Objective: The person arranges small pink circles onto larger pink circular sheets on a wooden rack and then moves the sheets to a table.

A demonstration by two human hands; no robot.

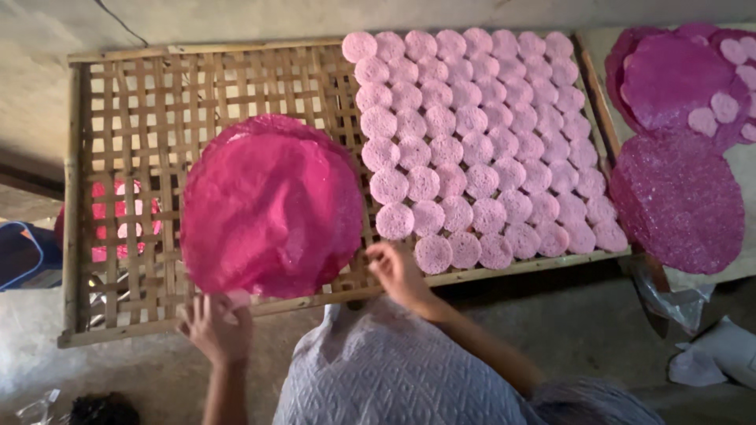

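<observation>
A: left hand [214,327] at the near edge of the big pink sheet [272,206], fingers curled on its rim, looks like a light pinch on the lower edge. grip closed on the sheet as far as I can tell

B: and right hand [398,271]?

A: at the sheet's lower right, just beside the near rail of the woven bamboo rack [118,102]. fingers bent, tips near or on the sheet rim, can't tell if it's actually pinching anything

B: where's the sheet sitting?

A: flat on the rack's left half, near edge close to the rack's near rail. right half is packed with small pale pink discs [465,142] in tight rows, touching each other

B: how to handle it well, judging from this?

A: sheet looks thin and floppy, so I'd say hold it at two spread points on the rim, not one, so it doesn't fold or tear. keep it low over the slats, and keep its right edge off the discs, the nearest column is just beside it

B: anything else in view?

A: more dark pink sheets [677,197] stacked right of the rack, some with small discs lying on top. crumpled plastic bag [677,303] below them, blue item [24,252] at far left. person's pale patterned garment [394,378] at bottom centre. pink shows through the slats at left, under the rack, can't tell what it is
</observation>
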